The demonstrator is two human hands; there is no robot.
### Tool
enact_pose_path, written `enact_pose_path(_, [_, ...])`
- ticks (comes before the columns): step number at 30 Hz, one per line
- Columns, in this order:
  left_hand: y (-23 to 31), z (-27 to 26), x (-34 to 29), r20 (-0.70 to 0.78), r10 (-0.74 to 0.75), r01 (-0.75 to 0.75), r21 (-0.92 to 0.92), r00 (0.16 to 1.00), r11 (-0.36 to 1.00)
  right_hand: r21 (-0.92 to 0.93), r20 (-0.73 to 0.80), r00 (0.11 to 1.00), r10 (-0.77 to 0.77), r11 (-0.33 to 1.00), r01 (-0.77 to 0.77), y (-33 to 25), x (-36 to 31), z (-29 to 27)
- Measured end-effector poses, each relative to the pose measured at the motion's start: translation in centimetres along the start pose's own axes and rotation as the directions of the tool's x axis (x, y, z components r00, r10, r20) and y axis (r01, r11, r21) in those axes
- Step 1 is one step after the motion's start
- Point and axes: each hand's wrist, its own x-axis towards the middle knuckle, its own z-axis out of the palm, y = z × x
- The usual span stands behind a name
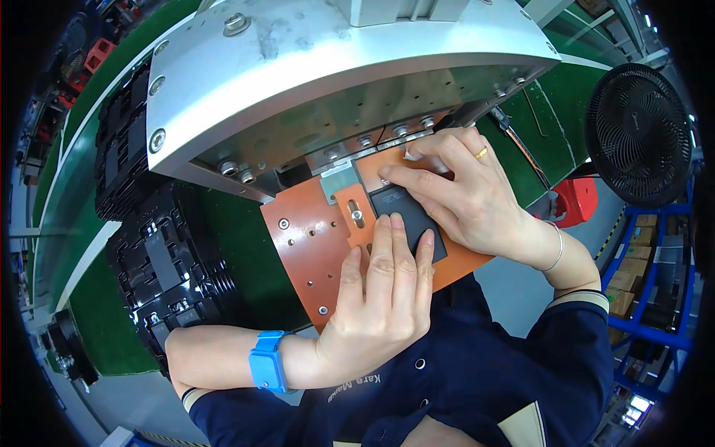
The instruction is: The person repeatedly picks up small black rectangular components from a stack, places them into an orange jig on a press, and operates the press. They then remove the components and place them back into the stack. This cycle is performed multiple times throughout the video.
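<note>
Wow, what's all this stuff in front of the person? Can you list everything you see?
dark flat part: one, black, on the orange plate under both hands
orange plate: one, studded with screws, below the machine
metal machine housing: one, silver, above
black trays: stacked, left, on green table
fan: one, black, right
red object: one, by the fan
blue shelving: right, holding boxes
wrist strap: one, blue
left hand: pressing the part
right hand: ringed, fingertips on the part

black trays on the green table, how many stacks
2 stacks of black trays: one at the far left beside the metal press housing, one nearer, above the left forearm. More may be hidden.
</note>
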Motion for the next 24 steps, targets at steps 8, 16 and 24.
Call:
enact_pose_path(8, [-0.18, 0.21, 0.04, -0.006, 0.024, -0.024, 0.011, 1.000, 1.000, 0.065, 0.004, 0.999, -0.040, 0.997, 0.040, 0.46, -0.21, 0.06])
enact_pose_path(16, [-0.14, -0.04, 0.15, 0.008, 0.003, -0.003, 0.012, 1.000, 1.000, 0.288, -0.118, 0.993, 0.027, 0.958, 0.009, 0.55, -0.23, -0.21])
enact_pose_path(24, [-0.10, -0.11, 0.28, 0.021, 0.004, -0.004, 0.001, 1.000, 1.000, 0.042, -0.039, 0.995, -0.090, 0.995, 0.091, 0.10, -0.09, -0.15])
